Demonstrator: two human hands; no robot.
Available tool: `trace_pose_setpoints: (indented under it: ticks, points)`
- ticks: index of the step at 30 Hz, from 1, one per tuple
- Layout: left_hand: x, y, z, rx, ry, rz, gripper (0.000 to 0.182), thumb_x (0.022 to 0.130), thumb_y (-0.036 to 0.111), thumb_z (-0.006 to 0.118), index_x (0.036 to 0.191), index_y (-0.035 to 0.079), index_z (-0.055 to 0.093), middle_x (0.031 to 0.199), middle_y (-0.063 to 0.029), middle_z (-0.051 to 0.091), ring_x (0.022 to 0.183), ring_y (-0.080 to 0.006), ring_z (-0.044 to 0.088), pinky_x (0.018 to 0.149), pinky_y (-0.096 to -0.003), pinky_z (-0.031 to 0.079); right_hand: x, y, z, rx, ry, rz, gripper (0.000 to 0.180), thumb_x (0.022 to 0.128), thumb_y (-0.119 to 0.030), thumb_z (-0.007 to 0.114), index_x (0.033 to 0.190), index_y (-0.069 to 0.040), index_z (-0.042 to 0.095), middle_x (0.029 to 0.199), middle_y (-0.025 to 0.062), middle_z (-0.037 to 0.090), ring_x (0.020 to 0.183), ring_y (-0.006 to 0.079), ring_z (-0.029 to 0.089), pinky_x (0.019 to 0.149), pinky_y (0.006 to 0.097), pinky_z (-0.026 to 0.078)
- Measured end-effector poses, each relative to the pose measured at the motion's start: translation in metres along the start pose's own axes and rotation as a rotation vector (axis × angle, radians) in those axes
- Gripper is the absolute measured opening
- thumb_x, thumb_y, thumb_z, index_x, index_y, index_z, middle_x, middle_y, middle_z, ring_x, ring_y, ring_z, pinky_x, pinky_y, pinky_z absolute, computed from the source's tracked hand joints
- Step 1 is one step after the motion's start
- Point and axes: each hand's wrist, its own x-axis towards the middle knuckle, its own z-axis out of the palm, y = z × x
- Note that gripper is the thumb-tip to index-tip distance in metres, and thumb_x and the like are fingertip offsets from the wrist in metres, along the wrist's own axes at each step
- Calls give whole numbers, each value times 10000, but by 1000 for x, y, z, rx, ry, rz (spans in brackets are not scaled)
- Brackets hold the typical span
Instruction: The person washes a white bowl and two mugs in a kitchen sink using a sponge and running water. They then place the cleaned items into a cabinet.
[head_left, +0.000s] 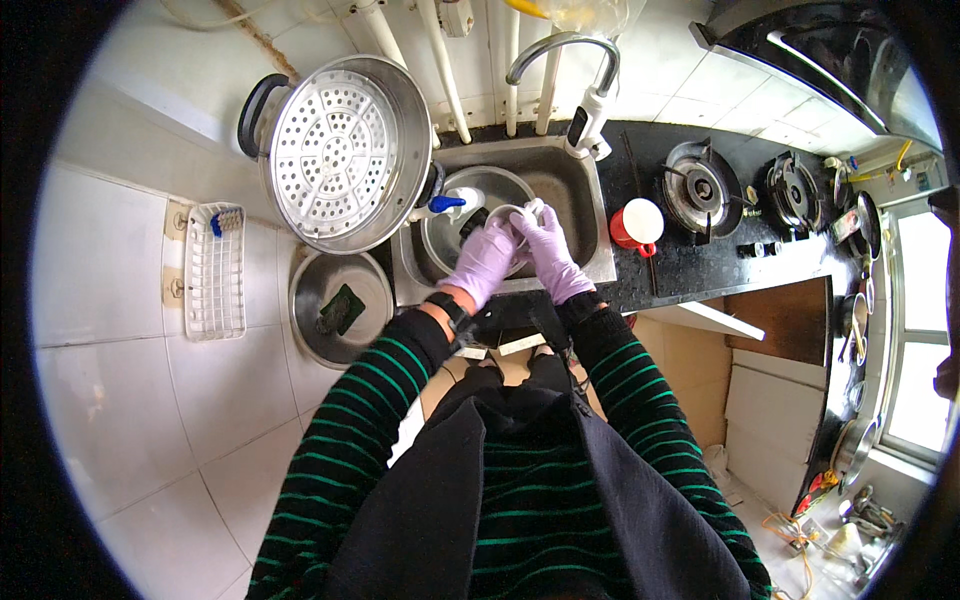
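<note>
Both my hands wear lilac rubber gloves and meet over the metal basin (433, 251) in the sink. Between them is a small pale round vessel (504, 213), a cup or a bowl; the gloves cover much of it. My left hand (484, 259) grips its near left side and looks blurred. On the right side, my right hand (551, 251) has its fingers at the rim. In or over the basin, a white bottle (466, 199) with a blue top (446, 203) lies tilted beside the vessel. A dark object (473, 223) near my left fingers is partly hidden.
A stainless steamer pot (337, 154) with a perforated tray stands left of the sink (581, 184). Below it, a metal bowl (300, 300) holds a dark green scouring pad (343, 309). The faucet (589, 124) arches overhead. A red mug (636, 225) and gas burners (703, 191) are at right.
</note>
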Motion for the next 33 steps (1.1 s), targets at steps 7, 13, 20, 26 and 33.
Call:
trace_pose_setpoints:
  ticks: [7,13,20,26,33]
  points:
    - [6,32,11,-372,-44,-362,308,868,179,578,1150,58,603,1018,-229,659,958,-372,641,818,-437,515,5,26,4,321,70,-4,388,831,-256,752,1089,-91,515,976,60,606,840,169,614,688,300,522]
    - [-12,7,5,-363,-140,-107,344,851,78,541,1194,73,557,1155,-226,610,1053,-389,597,884,-454,490,-13,4,-1,137,-1,239,456,844,-344,726,1135,-94,478,1020,101,602,895,215,630,710,342,548]
    - [-11,-8,15,183,-240,97,379,811,191,640,1176,102,593,1142,-138,612,1097,-278,570,934,-450,409,-23,4,4,-10,20,35,415,812,-270,729,1094,-41,528,985,79,602,908,165,586,754,337,515]
    - [3,-29,73,-731,-173,-360,377,929,306,542,1276,160,527,1209,-46,603,1103,-211,585,1038,-448,337,-13,24,0,-65,122,43,589,780,-357,761,1184,-3,521,1093,132,611,999,196,585,858,333,483]
    - [6,-34,75,-417,-122,-124,555,829,275,687,1337,176,486,1263,-66,578,1155,-245,559,1029,-495,343,-10,24,-5,3,163,7,593,798,-368,738,1210,-7,511,1106,128,604,1028,186,572,880,317,466]
